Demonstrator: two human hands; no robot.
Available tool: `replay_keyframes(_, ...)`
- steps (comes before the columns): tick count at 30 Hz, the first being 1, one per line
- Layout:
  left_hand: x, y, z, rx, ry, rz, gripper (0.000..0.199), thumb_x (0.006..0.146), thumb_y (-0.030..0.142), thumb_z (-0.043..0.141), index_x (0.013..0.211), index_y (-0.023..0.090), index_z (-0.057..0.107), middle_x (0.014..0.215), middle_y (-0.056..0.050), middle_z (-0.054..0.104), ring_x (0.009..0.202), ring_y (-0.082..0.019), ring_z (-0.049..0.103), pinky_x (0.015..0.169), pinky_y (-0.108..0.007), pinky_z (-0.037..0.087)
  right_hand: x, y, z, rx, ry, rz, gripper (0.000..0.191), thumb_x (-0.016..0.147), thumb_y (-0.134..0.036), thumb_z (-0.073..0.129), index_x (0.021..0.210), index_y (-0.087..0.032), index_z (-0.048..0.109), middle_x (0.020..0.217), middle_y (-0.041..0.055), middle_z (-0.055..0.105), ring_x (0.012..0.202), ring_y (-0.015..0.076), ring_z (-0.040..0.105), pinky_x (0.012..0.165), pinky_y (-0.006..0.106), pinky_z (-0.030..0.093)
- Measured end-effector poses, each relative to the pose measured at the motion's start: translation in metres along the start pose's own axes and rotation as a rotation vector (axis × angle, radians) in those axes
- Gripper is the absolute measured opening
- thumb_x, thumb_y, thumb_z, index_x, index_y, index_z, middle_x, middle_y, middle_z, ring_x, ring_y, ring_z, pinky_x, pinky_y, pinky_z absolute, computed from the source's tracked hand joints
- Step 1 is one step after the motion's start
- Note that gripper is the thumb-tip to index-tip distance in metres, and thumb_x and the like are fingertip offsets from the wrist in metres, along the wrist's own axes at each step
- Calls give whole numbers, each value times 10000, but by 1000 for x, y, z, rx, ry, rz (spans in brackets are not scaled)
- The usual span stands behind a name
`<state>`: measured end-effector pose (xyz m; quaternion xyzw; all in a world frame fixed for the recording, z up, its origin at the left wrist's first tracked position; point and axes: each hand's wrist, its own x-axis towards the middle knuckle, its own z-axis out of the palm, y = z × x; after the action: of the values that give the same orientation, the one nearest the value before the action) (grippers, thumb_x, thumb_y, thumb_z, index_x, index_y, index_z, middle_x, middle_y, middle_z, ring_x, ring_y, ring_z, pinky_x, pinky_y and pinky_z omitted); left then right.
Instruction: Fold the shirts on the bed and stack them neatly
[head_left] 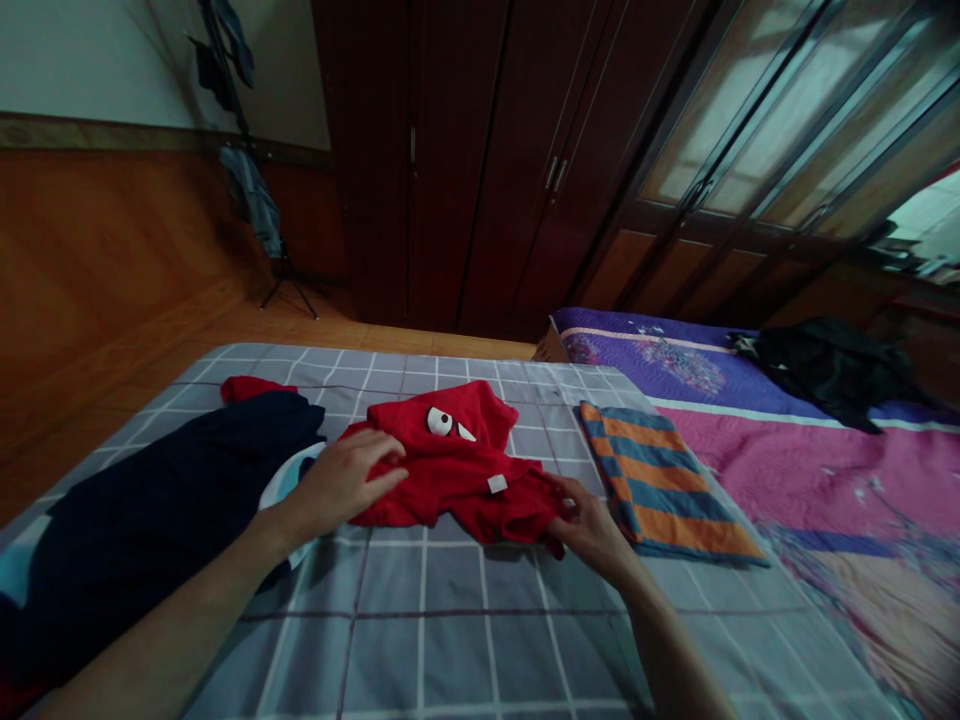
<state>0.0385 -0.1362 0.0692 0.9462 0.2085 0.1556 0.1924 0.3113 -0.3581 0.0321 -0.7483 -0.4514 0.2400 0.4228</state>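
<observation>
A red shirt [457, 480] with a white cartoon eye print and a small white tag lies bunched on the grey checked bed cover [420, 620]. Over its left edge is my left hand [352, 475], thumb and fingers apart, with nothing visibly gripped. At the shirt's right end, the fingers of my right hand [589, 530] pinch the red cloth. Just right of that hand lies a folded orange and blue striped garment [667, 485]. Dark navy clothing [172, 490] is heaped by my left forearm, with a white and light-blue piece [289, 475] partly under it.
A bit of red cloth [255, 388] pokes out behind the navy heap. To the right, a purple and pink bedspread [757, 440] carries a black garment [832, 365]. Dark wardrobe doors [465, 170] stand behind the bed, and a clothes stand [281, 265] is at the back left.
</observation>
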Motion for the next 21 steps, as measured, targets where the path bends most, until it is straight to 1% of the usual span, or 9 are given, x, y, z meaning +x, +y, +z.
replay_keyframes(2, -4, 17, 11, -49, -244, 106, 194, 844, 370, 574, 947, 207, 598, 956, -31, 615, 909, -196, 577, 799, -293, 446, -1, 5, -5, 134, -30, 77, 577, 679, -360, 719, 1214, -180, 603, 1136, 113, 637, 975, 276, 622, 820, 413, 519)
replay_keyframes(3, -5, 21, 20, -41, -310, 138, 213, 817, 365, 607, 956, 204, 594, 977, -35, 603, 921, -201, 566, 796, -293, 442, -1, 5, -9, 221, -68, 106, 622, 685, -410, 723, 1246, -182, 579, 1168, 124, 626, 984, 284, 623, 814, 415, 522)
replay_keyframes(5, -5, 23, 38, 15, -321, 158, 176, 815, 306, 595, 947, 190, 584, 1003, -53, 583, 945, -214, 543, 817, -310, 428, -2, 6, -17, 390, -141, 130, 711, 691, -498, 721, 1303, -191, 531, 1237, 135, 593, 1041, 295, 608, 846, 419, 510)
replay_keyframes(7, -3, 18, 51, 31, -245, 129, 97, 868, 229, 482, 879, 179, 565, 953, -61, 582, 913, -210, 539, 825, -326, 409, -2, 9, -21, 473, -144, 155, 727, 704, -551, 700, 1314, -199, 519, 1254, 130, 587, 1099, 296, 580, 905, 427, 478)
replay_keyframes(9, 0, 12, 53, -85, -164, 51, 179, 916, 207, 371, 827, 184, 525, 846, -38, 577, 813, -184, 544, 770, -309, 403, 1, 15, -19, 427, -53, 202, 669, 734, -569, 656, 1283, -203, 545, 1216, 126, 610, 1097, 295, 579, 915, 438, 468)
replay_keyframes(13, 6, 3, 35, -519, 90, -184, 208, 943, 333, 344, 830, 203, 460, 714, 28, 475, 655, -135, 483, 635, -250, 379, 9, 30, 5, -2, 210, 84, 559, 693, -495, 659, 1151, -177, 631, 1187, 136, 595, 1110, 314, 540, 958, 469, 424)
replay_keyframes(17, 7, -4, 26, -709, 349, -327, 218, 927, 394, 375, 840, 207, 444, 671, 51, 396, 591, -116, 408, 576, -227, 355, 12, 33, 26, -373, 257, -62, 386, 683, -366, 636, 1012, -168, 678, 1169, 145, 590, 1080, 320, 510, 968, 488, 400)
replay_keyframes(19, 7, -7, 27, -650, 374, -323, 228, 923, 404, 382, 843, 204, 457, 673, 47, 421, 593, -117, 427, 583, -229, 363, 13, 29, 29, -362, 263, -71, 237, 698, -346, 613, 862, -191, 683, 1123, 130, 614, 1040, 312, 524, 935, 481, 419)
replay_keyframes(21, 6, -8, 30, -546, 314, -278, 250, 925, 410, 377, 833, 200, 475, 691, 33, 482, 632, -128, 491, 626, -239, 395, 12, 25, 27, -194, 290, -13, 185, 709, -368, 612, 778, -201, 652, 1045, 112, 645, 963, 294, 565, 876, 462, 452)
